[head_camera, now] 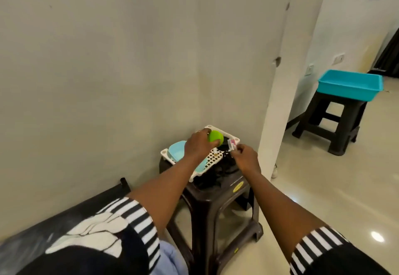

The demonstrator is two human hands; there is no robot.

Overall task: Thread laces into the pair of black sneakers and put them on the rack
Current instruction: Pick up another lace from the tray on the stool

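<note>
A white perforated tray (217, 158) lies on a dark brown stool (218, 192) against the wall. My left hand (198, 145) grips a green ball (216, 138) over the tray. My right hand (246, 158) pinches a small white and pink packet (232, 144) at the tray's right edge. Something black (216, 177), perhaps the sneakers and laces, lies on the stool under and beside the tray; I cannot make it out clearly.
A light blue bowl (176, 151) sits on the tray's left part. A white pillar (278, 101) stands just right of the stool. Beyond it, a teal tub (349, 84) rests on a second dark stool (332, 123). A black ledge (64, 216) runs along the wall at left.
</note>
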